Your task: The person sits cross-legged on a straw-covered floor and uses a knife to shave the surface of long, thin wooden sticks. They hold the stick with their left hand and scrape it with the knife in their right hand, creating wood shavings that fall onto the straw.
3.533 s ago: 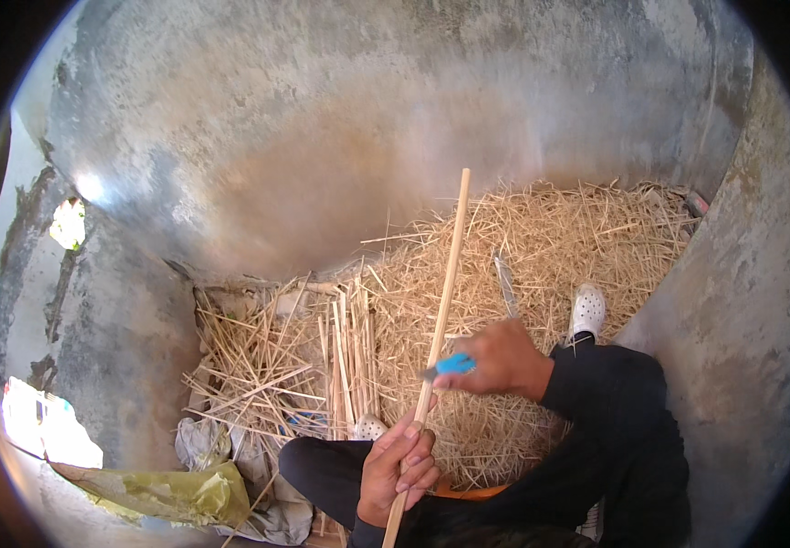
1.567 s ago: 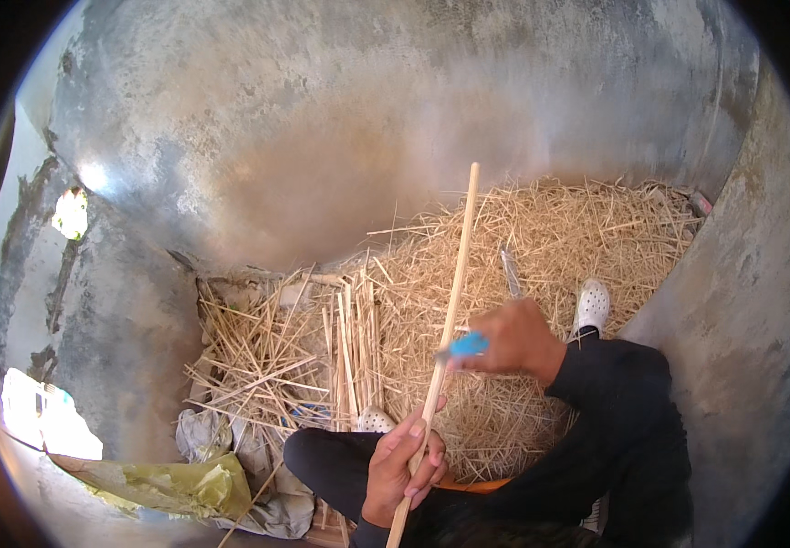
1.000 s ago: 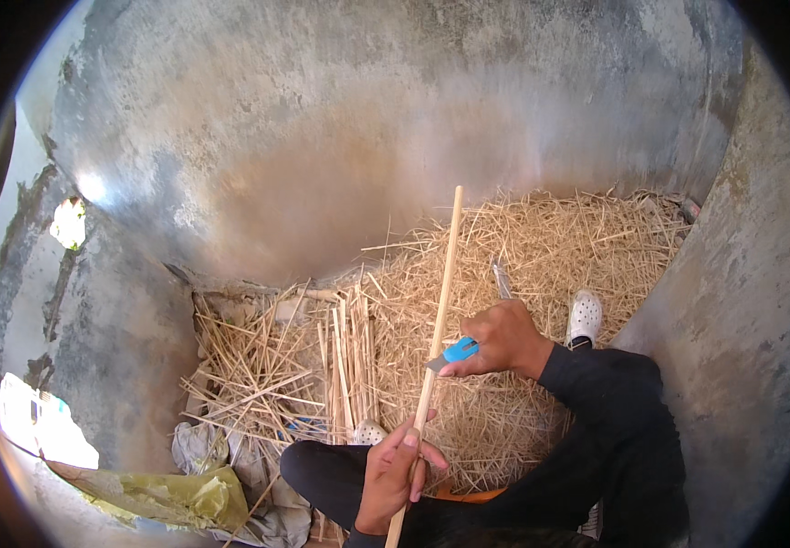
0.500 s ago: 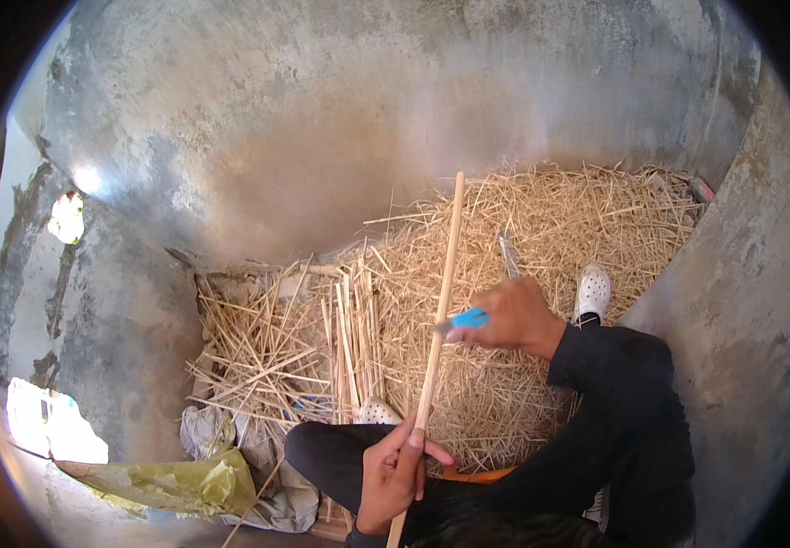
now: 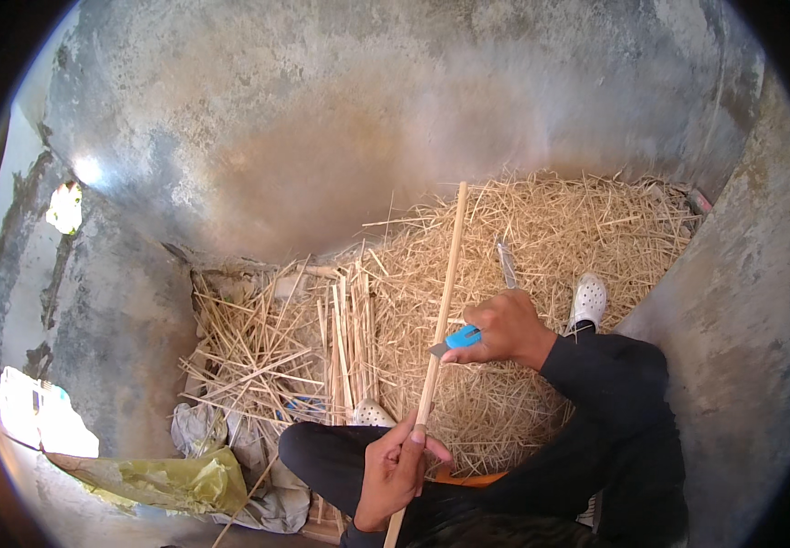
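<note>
A long pale wooden strip (image 5: 450, 260), perhaps bamboo, stands slantwise in front of me. My left hand (image 5: 395, 472) grips it near its lower end, with the thumb along it and a finger reaching out to the right. My right hand (image 5: 504, 329) is closed around a utility knife (image 5: 462, 338) with a blue body. The knife's short grey blade lies against the strip around its middle, above my left hand. My right palm hides the rest of the handle.
Thin shavings (image 5: 541, 228) cover the floor. Loose strips (image 5: 249, 338) lie in a heap at left, beside straighter strips (image 5: 347, 338). A clear plastic-looking piece (image 5: 506, 263) rests on the shavings. Yellow sheeting (image 5: 167, 479) lies at lower left. Concrete walls (image 5: 322, 119) enclose the spot.
The knife in my right hand has slid slightly down along the strip toward my left hand. My left hand keeps its hold on the strip.
</note>
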Tool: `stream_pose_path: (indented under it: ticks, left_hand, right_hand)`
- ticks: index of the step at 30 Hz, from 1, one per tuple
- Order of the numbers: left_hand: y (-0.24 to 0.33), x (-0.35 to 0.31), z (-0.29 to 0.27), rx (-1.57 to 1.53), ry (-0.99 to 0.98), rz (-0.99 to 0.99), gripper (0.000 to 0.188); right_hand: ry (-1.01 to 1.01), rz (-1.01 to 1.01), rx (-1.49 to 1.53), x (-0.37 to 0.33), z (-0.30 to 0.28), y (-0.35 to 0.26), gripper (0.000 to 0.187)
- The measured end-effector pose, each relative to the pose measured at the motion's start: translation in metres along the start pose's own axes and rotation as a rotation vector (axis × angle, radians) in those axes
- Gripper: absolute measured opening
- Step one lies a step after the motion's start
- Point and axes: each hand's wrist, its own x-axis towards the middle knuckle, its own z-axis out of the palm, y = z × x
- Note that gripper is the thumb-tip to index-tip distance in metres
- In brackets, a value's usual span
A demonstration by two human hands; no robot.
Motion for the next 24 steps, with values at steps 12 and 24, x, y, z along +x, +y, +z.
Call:
stream_pose_path:
  ticks: [12,24]
  left_hand:
    - [-0.004,0.005,-0.003,0.009,-0.001,-0.001,0.043]
    - [-0.014,0.007,-0.010,-0.059,-0.017,0.002,0.041]
  right_hand:
    - [-0.035,0.092,-0.069,0.008,0.012,0.032,0.079]
    - [-0.019,0.103,-0.144,0.013,0.025,0.055,0.079]
